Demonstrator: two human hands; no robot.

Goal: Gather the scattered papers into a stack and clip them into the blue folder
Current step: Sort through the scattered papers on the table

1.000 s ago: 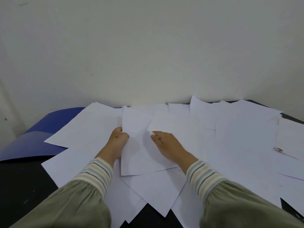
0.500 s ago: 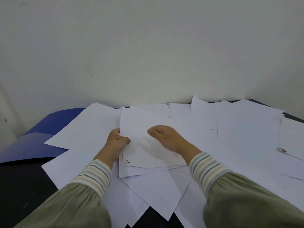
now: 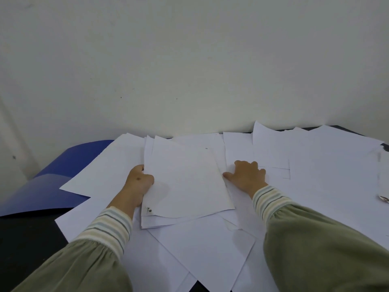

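A small stack of white papers (image 3: pixel 187 182) lies in the middle of the table, with a small metal clip (image 3: pixel 149 209) at its near left corner. My left hand (image 3: pixel 139 182) grips the stack's left edge. My right hand (image 3: pixel 248 175) rests flat, fingers spread, on loose sheets just right of the stack. Many more white sheets (image 3: pixel 315 165) are scattered across the table. The blue folder (image 3: pixel 52 186) lies at the far left, partly under a sheet.
The dark table (image 3: pixel 25 239) shows at the near left. A pale wall (image 3: pixel 189 70) rises right behind the papers. A small metal object (image 3: pixel 384 198) lies on the sheets at the far right edge.
A sheet from the right was drawn onto the stack held by my left hand. My right hand then moved off it to the right, onto other loose sheets.
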